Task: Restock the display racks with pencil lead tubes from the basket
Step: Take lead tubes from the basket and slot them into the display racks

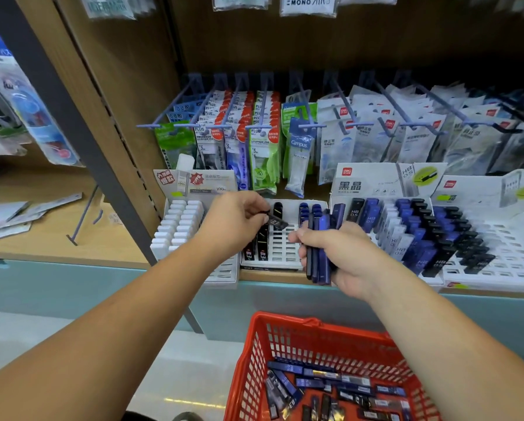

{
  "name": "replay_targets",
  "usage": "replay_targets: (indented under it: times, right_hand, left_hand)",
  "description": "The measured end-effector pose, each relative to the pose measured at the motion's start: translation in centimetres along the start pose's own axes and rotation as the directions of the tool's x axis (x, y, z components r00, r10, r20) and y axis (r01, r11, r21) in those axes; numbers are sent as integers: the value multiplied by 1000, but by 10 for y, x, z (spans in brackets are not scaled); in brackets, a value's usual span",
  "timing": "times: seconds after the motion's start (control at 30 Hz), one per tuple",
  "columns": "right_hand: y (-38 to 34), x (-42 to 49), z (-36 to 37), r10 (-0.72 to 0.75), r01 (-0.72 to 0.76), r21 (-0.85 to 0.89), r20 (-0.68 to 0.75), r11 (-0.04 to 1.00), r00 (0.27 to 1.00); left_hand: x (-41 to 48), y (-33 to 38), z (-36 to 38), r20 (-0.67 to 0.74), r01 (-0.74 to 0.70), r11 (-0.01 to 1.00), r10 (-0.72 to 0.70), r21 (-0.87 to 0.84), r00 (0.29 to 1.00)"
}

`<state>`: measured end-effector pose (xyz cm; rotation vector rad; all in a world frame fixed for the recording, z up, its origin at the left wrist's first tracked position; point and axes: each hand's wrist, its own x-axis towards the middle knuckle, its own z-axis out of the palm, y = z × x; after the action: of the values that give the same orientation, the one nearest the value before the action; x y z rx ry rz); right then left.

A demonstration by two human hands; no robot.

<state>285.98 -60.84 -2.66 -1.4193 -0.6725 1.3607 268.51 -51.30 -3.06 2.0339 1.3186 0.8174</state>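
Black plastic lead tube is pinched in our left grip above a white slotted rack; our right grip clasps blue plastic tubes beside "HB 0.5" stock.

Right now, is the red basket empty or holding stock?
Not empty: the red basket holds many blue and black lead tubes lying loose and flat across its bottom.

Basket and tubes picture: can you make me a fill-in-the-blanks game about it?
The basket below the shelf is coloured ____. The right hand grips a bunch of ____ tubes. The left hand pinches one ____ tube above the white rack.
Missing words: red, blue, black.
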Motion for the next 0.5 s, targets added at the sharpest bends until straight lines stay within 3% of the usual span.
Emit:
replay_targets:
  times: [0.27,0.5]
  right_hand:
    - [2,-7,-16,65,-88,137,161,987,985]
    - [8,-1,-24,99,-107,90,94,990,991]
  left_hand:
    - [12,2,15,-21,-148,970,155,193,988]
    - [21,-1,17,20,-260,921,266,291,964]
